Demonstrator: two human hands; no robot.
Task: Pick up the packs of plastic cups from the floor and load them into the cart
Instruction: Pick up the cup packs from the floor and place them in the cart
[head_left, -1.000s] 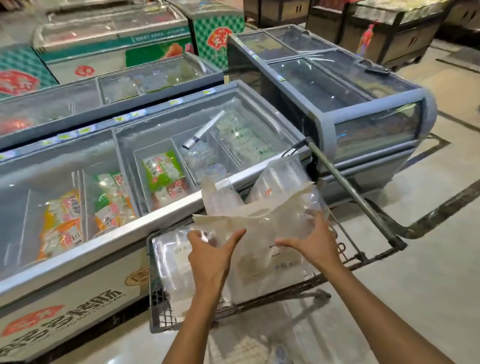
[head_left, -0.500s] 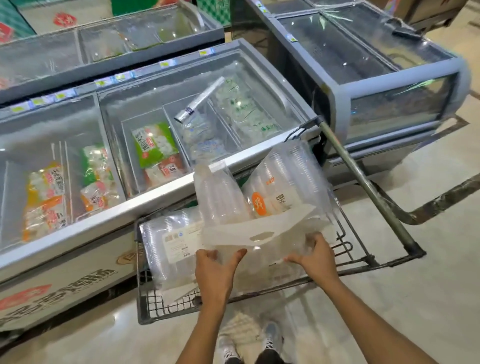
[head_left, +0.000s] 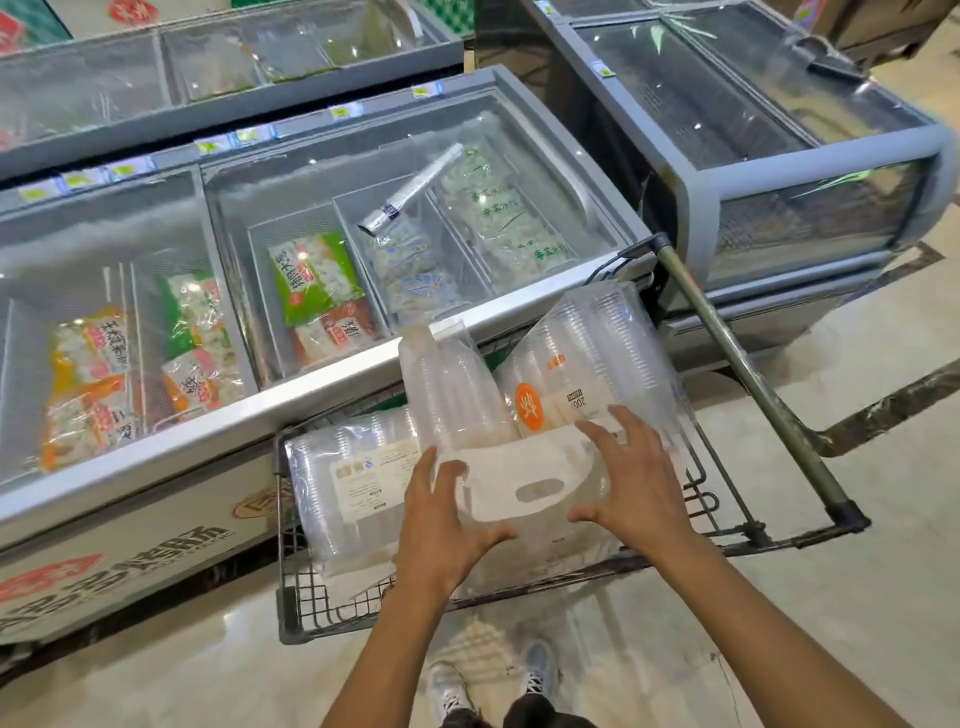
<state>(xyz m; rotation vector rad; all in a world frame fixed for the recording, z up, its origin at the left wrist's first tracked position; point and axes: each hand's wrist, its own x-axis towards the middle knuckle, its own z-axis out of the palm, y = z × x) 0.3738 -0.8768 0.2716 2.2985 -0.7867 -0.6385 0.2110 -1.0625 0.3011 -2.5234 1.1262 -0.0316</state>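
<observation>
A wire cart (head_left: 304, 597) stands against a chest freezer and holds several clear packs of plastic cups. One labelled pack (head_left: 337, 483) lies at the left, and a narrow pack (head_left: 452, 384) stands upright. A pack with an orange logo (head_left: 587, 364) leans at the back right. In front lies a pack with a white carry handle (head_left: 535, 483). My left hand (head_left: 441, 525) touches this pack's left side with spread fingers. At the pack's right side, my right hand (head_left: 634, 478) rests with fingers spread. Neither hand closes around it.
A long chest freezer (head_left: 311, 395) with frozen food bags runs along the cart's left and far side. Another freezer (head_left: 779, 171) stands at the right behind the cart's push handle (head_left: 753, 374). My shoes (head_left: 488, 686) are on the tiled floor just behind the cart.
The pack with the white handle went down into the cart's front. Both hands loosened from gripping its sides to spread fingers. The view tilted downward and closer.
</observation>
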